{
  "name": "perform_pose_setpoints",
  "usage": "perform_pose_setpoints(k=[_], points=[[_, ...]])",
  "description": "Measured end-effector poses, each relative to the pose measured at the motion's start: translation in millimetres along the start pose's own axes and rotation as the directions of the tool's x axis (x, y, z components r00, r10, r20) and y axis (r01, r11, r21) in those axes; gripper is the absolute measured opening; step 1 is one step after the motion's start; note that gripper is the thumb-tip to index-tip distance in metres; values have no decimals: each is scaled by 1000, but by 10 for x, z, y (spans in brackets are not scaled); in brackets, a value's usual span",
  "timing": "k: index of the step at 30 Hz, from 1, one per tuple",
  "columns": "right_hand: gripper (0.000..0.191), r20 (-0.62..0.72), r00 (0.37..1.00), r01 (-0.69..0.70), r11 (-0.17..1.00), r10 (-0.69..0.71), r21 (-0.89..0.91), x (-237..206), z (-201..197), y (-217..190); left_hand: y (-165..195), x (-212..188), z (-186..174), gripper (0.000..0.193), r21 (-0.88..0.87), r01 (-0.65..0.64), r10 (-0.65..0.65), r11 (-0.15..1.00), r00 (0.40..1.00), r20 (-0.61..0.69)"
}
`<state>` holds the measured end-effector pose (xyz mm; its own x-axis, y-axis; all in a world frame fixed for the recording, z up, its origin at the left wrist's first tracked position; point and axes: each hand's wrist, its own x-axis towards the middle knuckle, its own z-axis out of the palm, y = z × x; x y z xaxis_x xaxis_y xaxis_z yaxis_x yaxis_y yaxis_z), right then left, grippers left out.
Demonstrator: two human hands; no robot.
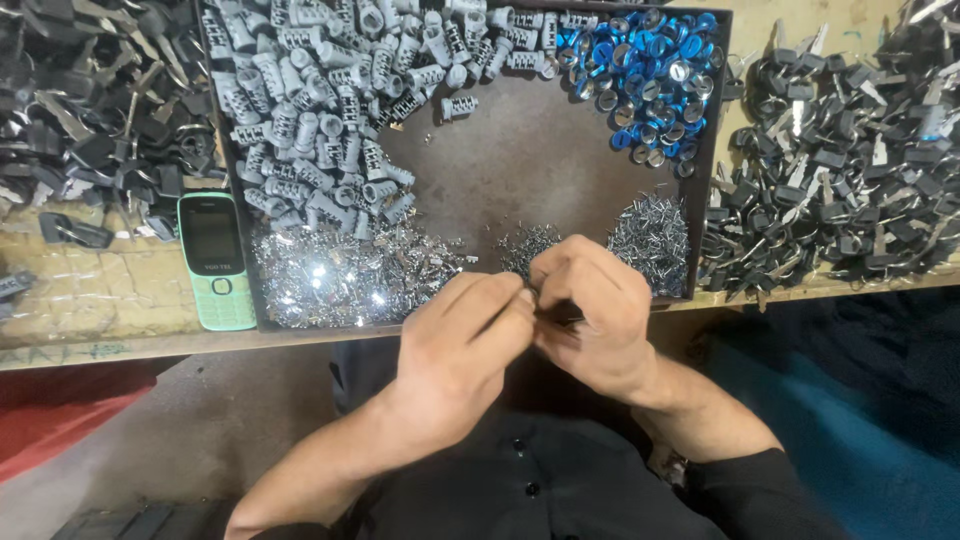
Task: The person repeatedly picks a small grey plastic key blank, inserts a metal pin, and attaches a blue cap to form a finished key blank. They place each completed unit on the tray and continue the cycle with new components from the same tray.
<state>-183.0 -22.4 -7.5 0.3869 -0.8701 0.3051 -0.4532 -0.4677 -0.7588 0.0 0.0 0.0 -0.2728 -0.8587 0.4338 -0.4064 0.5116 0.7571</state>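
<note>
**A:** Your left hand (462, 345) and your right hand (590, 310) are pressed close together, just at the near edge of the dark tray (520, 165). Your fingertips are pinching a small dark part (556, 318) between them. It is mostly hidden, so I cannot tell what it is.

**B:** What could go wrong?

**A:** I think the part could slip. You hold it over your lap, not over the tray, so it would drop to the floor. Your wrist could also bump the little shiny pins (350, 265) and push some off the edge.

**B:** How many of each thing do you see?

**A:** One tray and one green phone (215, 262) beside it. The rest is too many to count. There is one big heap of grey lock barrels (310, 90), one heap of blue rings (650, 70), and three patches of shiny bits: the pins, a small one (525, 245) and one of thin nails (650, 235). Black keys (850, 150) lie in a pile on your right, and more dark keys (90, 110) on your left.
</note>
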Motion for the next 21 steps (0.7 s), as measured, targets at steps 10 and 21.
perform_pose_setpoints(k=[10, 21], points=[[21, 128, 989, 138, 783, -75, -607, 822, -367, 627, -239, -131, 107, 17, -142, 215, -232, 966, 965, -118], [20, 130, 990, -35, 996, 46, -86, 372, -165, 83, -266, -163, 26, 15, -289, 188, -216, 939, 974, -70]])
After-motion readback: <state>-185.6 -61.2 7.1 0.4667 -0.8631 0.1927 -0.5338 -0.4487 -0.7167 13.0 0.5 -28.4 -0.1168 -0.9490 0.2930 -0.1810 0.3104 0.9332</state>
